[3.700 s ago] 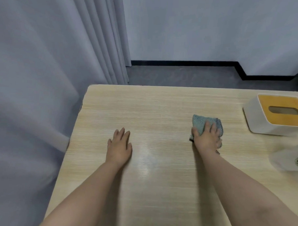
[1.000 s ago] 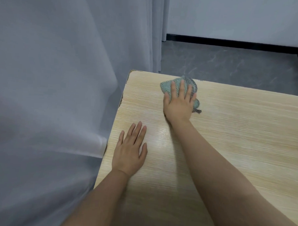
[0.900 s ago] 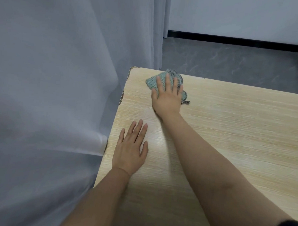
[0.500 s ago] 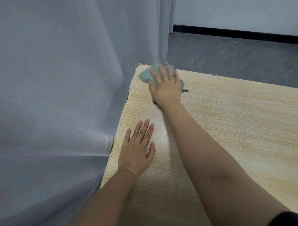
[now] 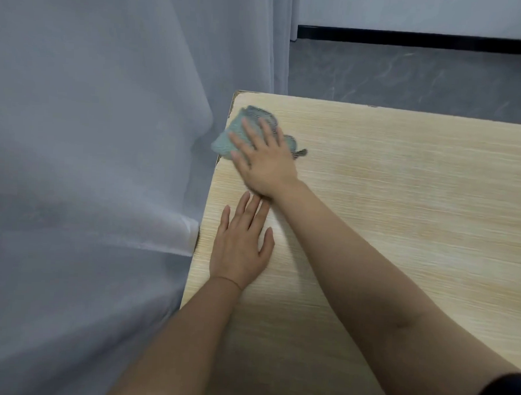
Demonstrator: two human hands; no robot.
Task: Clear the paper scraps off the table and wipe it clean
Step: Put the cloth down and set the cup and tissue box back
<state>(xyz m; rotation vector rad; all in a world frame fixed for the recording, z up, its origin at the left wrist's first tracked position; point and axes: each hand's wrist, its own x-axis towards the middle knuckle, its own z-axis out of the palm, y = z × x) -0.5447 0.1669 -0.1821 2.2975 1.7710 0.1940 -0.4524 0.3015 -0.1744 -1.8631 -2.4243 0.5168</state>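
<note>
At the table's (image 5: 402,203) ten o'clock corner, the right hand (image 5: 265,164) presses a green cloth (image 5: 241,130) with straight fingers. At six o'clock of it, the left hand (image 5: 240,247) lies flat, holding nothing.

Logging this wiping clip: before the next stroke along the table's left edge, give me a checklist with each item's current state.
1. Right hand flat on the cloth, fingers straight: ok.
2. Cloth fully on the table: not ok, its left part overhangs the edge.
3. Left hand flat on the tabletop, holding nothing: ok.
4. Curtain clear of the cloth: cannot tell, it hangs right against that edge.
5. Paper scraps gone from the visible tabletop: ok.
6. Rest of the table wiped: cannot tell, out of view.
</note>
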